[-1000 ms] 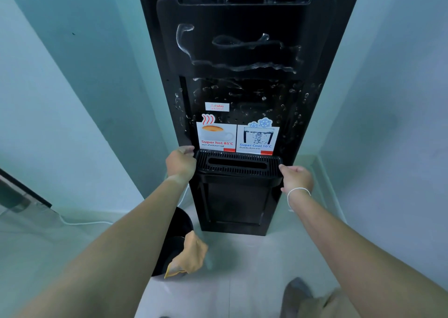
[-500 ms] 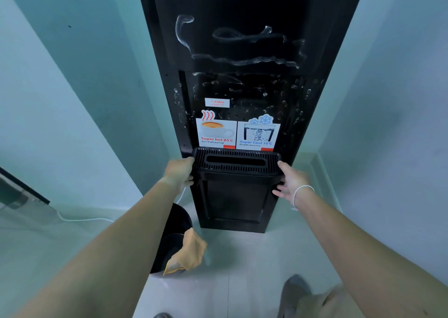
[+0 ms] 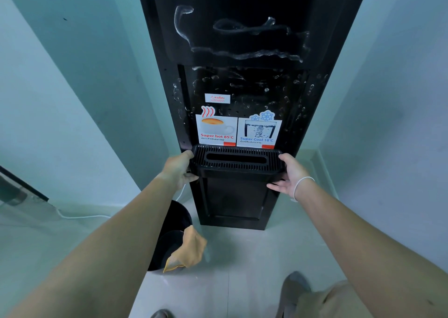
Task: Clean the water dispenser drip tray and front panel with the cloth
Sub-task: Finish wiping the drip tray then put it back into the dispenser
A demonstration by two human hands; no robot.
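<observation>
Since half a second back: barely any shift. Both hands in the same spots on the drip tray (image 3: 236,162), tray at the same place on the front of the black water dispenser (image 3: 242,51), just under the hot and cold stickers (image 3: 238,130). A second back, right hand (image 3: 289,176) sitting higher with knuckles over the tray corner; now dropped under it, palm up.

Left hand (image 3: 178,170) at the tray's nine o'clock end, thumb up at the top corner, fingers curled underneath, gripping. Right hand at the three o'clock end, thumb along the upper edge, fingers reaching below the tray, fairly straight and slightly apart, white band (image 3: 301,184) round the wrist.

Front panel (image 3: 242,34) above at twelve o'clock, streaked with foam trails and dotted with droplets down to the stickers.

Containers: slotted tray lid on, long slot in the middle dark, contents not visible. Black bin (image 3: 169,233) on the floor at seven o'clock from the dispenser's base, orange cloth (image 3: 189,250) draped over its rim on the four o'clock side, well apart from both hands. Bin interior dark, nothing else discernible inside.

White cable (image 3: 80,217) along the floor at nine o'clock.
</observation>
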